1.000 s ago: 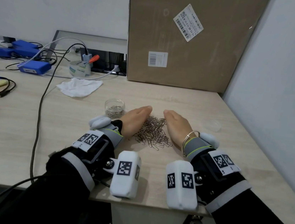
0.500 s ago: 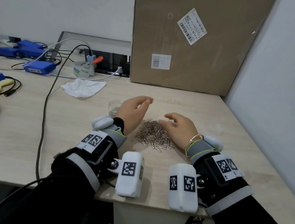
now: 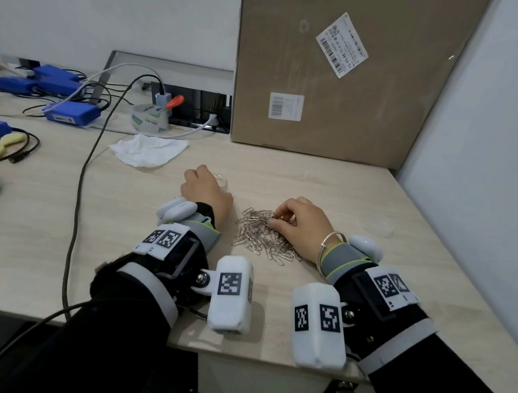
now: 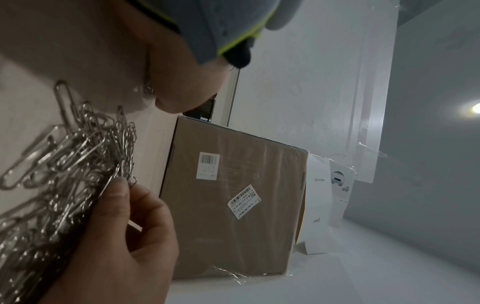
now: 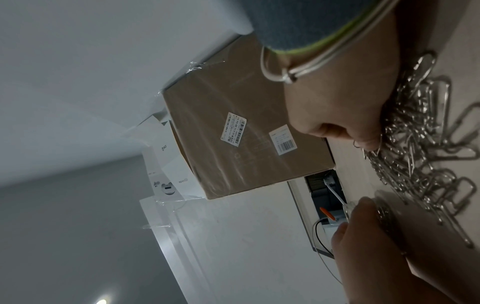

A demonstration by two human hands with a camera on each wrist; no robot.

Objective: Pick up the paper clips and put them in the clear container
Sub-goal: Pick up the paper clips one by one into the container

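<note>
A heap of silver paper clips [image 3: 262,239] lies on the wooden table [image 3: 333,189] between my hands. My right hand [image 3: 281,217] rests on the heap's right side, its curled fingers pinching a few clips at the top; the left wrist view shows that pinch [image 4: 119,185] on the clips [image 4: 64,164]. The small round clear container [image 3: 223,180] stands back left of the heap, mostly hidden under my left hand [image 3: 203,174]. In the right wrist view the left hand's fingers [image 5: 363,207] curl round the container [image 5: 385,212], which holds some clips.
A big cardboard box [image 3: 348,70] stands at the back and a pale wall [image 3: 484,158] closes the right side. A clear lid [image 3: 379,227] lies right of my right hand. A white cloth [image 3: 149,150], tape roll [image 3: 150,117] and grey cable [image 3: 83,191] lie to the left.
Both hands were flat, cupping the heap. The left hand has lifted and moved back left onto the container. The right hand's fingers have curled onto the clips.
</note>
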